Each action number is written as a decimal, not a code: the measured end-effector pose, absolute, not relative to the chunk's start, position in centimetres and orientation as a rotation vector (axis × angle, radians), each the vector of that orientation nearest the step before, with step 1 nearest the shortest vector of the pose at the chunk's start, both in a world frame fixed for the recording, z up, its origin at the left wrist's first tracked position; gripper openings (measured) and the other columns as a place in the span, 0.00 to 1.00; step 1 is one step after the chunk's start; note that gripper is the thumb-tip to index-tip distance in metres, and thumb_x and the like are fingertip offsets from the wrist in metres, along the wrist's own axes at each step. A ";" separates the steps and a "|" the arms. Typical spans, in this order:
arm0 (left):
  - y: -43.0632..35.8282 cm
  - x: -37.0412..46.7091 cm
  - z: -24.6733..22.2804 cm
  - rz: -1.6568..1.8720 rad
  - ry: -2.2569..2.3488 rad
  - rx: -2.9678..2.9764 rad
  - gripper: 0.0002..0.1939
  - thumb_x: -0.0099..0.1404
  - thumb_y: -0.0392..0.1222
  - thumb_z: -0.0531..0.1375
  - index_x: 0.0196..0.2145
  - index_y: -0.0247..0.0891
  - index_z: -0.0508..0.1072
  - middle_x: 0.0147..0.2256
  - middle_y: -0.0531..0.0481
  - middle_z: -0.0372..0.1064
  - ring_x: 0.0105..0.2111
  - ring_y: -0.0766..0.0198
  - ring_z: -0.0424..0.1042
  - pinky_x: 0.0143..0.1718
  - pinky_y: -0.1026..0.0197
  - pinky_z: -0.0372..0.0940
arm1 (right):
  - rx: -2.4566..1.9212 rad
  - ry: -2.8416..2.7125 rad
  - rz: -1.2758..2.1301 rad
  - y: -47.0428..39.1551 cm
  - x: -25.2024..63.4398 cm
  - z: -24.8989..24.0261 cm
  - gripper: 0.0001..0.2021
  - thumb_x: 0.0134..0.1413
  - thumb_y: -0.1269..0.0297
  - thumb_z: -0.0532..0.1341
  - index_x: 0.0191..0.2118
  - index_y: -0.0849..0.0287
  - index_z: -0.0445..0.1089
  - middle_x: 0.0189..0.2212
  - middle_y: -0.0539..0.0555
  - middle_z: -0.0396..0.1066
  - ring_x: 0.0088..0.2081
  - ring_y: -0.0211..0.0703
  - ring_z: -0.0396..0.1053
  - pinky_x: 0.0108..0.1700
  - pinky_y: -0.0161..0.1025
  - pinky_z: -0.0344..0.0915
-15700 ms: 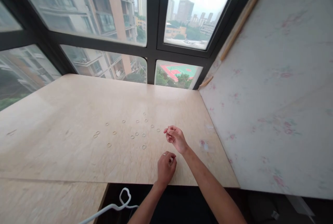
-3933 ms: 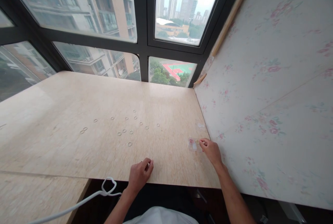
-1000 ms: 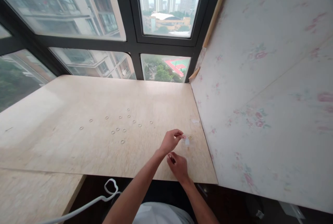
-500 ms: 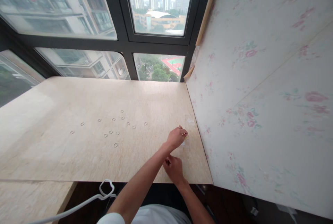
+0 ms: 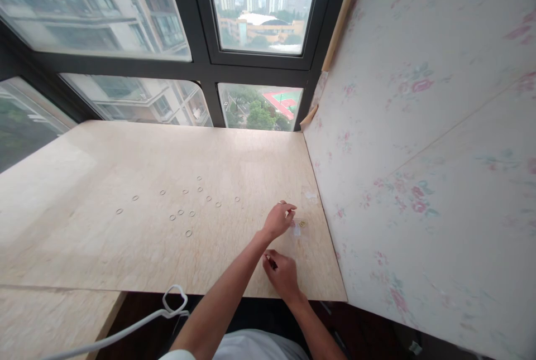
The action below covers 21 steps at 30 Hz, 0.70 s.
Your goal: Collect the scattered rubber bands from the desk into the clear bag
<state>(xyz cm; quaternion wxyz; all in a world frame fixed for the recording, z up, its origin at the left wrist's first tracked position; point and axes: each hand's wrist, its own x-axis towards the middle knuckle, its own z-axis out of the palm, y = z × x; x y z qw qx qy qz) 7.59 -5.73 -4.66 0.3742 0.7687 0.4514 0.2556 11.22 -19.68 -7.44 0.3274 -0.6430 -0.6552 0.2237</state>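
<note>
My left hand (image 5: 280,219) reaches over the right part of the pale tabletop, its fingers bent together; whatever they hold is too small to make out. A ring sits on one of its fingers. Just right of these fingertips lies a small gold ring-like piece (image 5: 302,224), beside a clear plastic packet (image 5: 297,230). Below the left wrist, my right hand (image 5: 282,273) is closed near the front edge, and its contents are hidden. Several thin rings (image 5: 188,233) lie scattered over the middle and left of the tabletop.
Another clear plastic piece (image 5: 310,195) lies near the floral wall (image 5: 419,181), which rises on the right. Dark window frames (image 5: 259,74) stand behind the tabletop (image 5: 138,254). A white cable-like loop (image 5: 175,298) hangs at the front left edge.
My left hand has drawn back slightly left from the gold piece, which now shows more fully. My right hand stays closed in nearly the same place. The view has shifted slightly.
</note>
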 end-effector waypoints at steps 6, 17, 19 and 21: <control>-5.7 0.6 -6.6 0.803 1.337 1.845 0.11 0.62 0.33 0.54 0.37 0.36 0.76 0.33 0.47 0.72 0.29 0.64 0.68 0.36 0.60 0.64 | -1.641 -1.767 0.586 -20.1 11.2 -7.6 0.13 0.59 0.61 0.54 0.35 0.57 0.76 0.21 0.50 0.74 0.23 0.39 0.71 0.28 0.32 0.60; -11.9 -6.6 -8.0 0.992 1.312 1.831 0.11 0.65 0.35 0.52 0.39 0.39 0.74 0.36 0.45 0.68 0.37 0.61 0.68 0.39 0.58 0.64 | -1.670 -1.797 0.697 -20.1 10.8 -7.4 0.16 0.60 0.55 0.53 0.34 0.56 0.76 0.22 0.51 0.74 0.23 0.40 0.71 0.27 0.33 0.64; -12.3 -6.7 -8.1 1.027 1.299 1.815 0.11 0.65 0.34 0.53 0.39 0.39 0.75 0.36 0.45 0.68 0.39 0.60 0.68 0.41 0.57 0.63 | -1.652 -1.696 0.814 -19.3 10.5 -7.0 0.17 0.59 0.52 0.54 0.34 0.58 0.76 0.21 0.51 0.73 0.21 0.40 0.69 0.25 0.33 0.64; -12.3 -6.9 -8.1 1.060 1.286 1.781 0.11 0.64 0.33 0.53 0.39 0.39 0.75 0.36 0.45 0.68 0.38 0.60 0.68 0.41 0.57 0.64 | -1.622 -1.615 0.894 -18.2 9.9 -6.3 0.19 0.58 0.51 0.54 0.34 0.59 0.75 0.19 0.51 0.71 0.20 0.40 0.67 0.23 0.33 0.63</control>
